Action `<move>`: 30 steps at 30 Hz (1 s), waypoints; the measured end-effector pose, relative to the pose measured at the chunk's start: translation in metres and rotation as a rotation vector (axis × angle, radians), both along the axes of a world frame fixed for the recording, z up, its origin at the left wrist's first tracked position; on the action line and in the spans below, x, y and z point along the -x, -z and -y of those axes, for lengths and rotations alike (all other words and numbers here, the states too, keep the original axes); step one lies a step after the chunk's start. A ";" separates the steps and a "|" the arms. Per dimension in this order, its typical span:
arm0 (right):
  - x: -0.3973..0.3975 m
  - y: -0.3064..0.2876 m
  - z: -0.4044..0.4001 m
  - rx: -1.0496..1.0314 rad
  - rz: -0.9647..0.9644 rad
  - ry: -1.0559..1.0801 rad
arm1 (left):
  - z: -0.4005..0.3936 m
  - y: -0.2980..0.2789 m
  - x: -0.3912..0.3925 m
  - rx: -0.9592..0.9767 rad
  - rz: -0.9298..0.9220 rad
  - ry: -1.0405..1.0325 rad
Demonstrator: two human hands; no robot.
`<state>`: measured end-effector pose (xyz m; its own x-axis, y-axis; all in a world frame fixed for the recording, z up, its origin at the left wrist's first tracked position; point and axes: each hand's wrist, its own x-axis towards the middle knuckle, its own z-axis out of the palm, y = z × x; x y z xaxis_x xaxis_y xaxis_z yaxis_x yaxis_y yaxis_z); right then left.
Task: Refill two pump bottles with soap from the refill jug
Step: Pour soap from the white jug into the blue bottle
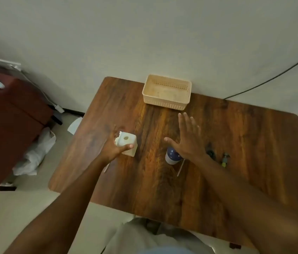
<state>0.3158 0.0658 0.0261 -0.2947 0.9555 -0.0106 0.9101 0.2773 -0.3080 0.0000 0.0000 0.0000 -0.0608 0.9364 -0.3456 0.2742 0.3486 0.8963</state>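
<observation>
A cream square refill jug (128, 143) with an open round mouth stands on the wooden table (245, 143), left of centre. My left hand (114, 146) grips it from the left side, thumb across its near edge. A white bottle with a dark blue top (171, 156) stands to the right, partly hidden under my right hand (187, 138). That hand hovers above it with fingers spread flat and holds nothing. A dark pump head (210, 153) and a yellow-tipped pump (224, 159) lie on the table to the right. A thin white tube (180, 167) lies beside the bottle.
A beige perforated basket (166, 92) sits at the table's far edge against the wall. A dark red cabinet (7, 125) and a crumpled white bag (34, 154) stand on the floor to the left. A black cable (272, 77) runs along the wall at right.
</observation>
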 end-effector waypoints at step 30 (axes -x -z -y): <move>0.000 0.060 0.043 0.445 -0.466 0.344 | -0.023 0.024 0.004 0.097 0.045 0.185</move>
<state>0.3163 0.0225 -0.0342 -0.0477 0.9293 -0.3663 0.6700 -0.2422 -0.7018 -0.0043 0.0231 -0.0241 0.1264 0.8923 -0.4333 0.3021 0.3814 0.8736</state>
